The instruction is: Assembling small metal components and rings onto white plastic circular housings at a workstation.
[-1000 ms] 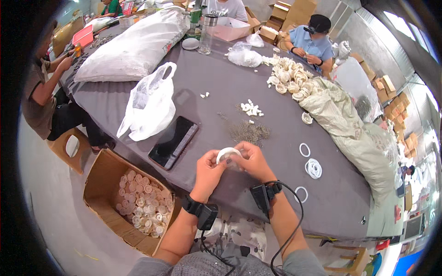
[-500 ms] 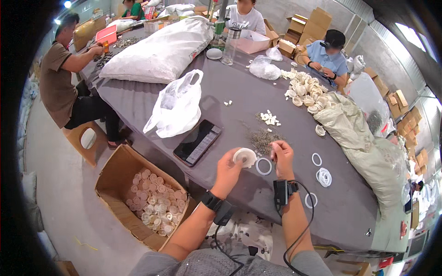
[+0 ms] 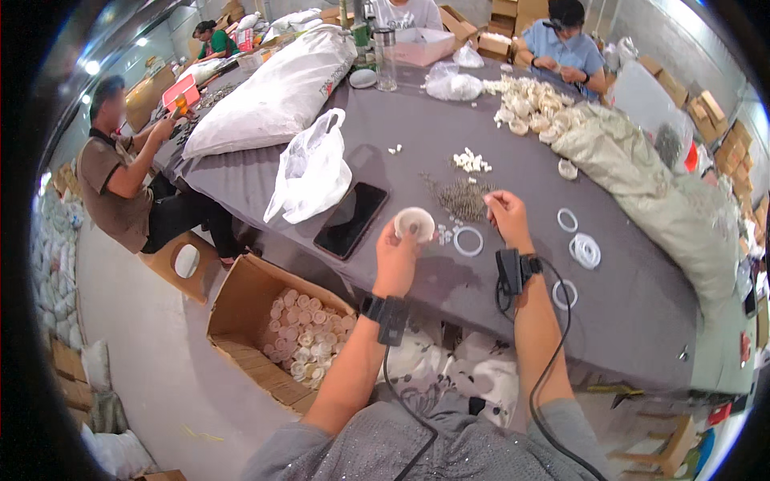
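In my left hand (image 3: 396, 260) a round, cream-coloured plastic cup-shaped part (image 3: 425, 216) is held by its side, its hollow facing up. My right hand (image 3: 508, 218) has thumb and forefinger pinched together at the right edge of a heap of small, thin metal pieces (image 3: 461, 197); whatever is between the fingertips is too small to make out. Between the hands lie a white ring (image 3: 468, 241) and some tiny clear bits (image 3: 445, 234). Small white pieces (image 3: 471, 162) sit just beyond the metal heap.
A phone (image 3: 351, 220) and a white plastic bag (image 3: 309, 172) lie left. More rings (image 3: 585, 251) are at right, before a large sack (image 3: 642, 176) spilling cream parts (image 3: 533, 104). Below left, a cardboard box (image 3: 241, 301) holds similar round parts. Other people work around the table.
The cup-shaped part has turned so its hollow shows more. My right hand has shifted slightly along the metal heap. The phone's screen has gone dark, and the whole view has shifted.
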A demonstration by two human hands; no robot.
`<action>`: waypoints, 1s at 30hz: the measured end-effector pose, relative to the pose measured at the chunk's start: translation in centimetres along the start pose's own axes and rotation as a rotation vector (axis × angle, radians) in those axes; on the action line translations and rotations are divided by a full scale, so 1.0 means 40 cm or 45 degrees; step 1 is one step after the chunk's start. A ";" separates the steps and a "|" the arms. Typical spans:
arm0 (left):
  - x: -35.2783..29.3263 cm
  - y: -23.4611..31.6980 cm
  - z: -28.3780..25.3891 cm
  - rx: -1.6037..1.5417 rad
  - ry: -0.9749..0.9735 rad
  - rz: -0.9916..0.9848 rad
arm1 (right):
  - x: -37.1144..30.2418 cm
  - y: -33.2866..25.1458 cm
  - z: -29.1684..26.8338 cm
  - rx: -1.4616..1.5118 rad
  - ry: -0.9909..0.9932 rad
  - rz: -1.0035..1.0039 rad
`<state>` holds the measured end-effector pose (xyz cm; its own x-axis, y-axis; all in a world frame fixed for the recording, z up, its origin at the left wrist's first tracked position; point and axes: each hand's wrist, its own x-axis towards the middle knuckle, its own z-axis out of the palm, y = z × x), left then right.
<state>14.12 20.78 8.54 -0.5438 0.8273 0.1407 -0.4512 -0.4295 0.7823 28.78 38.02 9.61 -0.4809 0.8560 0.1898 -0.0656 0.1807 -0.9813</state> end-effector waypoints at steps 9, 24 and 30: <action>0.005 -0.005 0.001 -0.057 -0.122 0.004 | -0.011 -0.012 0.003 -0.310 -0.264 -0.103; 0.009 -0.012 -0.021 -0.300 0.058 -0.009 | -0.064 -0.034 0.090 -0.885 -0.469 -0.232; 0.000 -0.010 -0.025 -0.327 0.038 -0.023 | -0.068 -0.043 0.092 -0.913 -0.543 -0.171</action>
<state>13.59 20.60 7.61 -0.5533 0.8260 0.1072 -0.6235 -0.4961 0.6043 26.96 33.60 10.67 -0.8068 0.5754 0.1345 0.3560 0.6550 -0.6665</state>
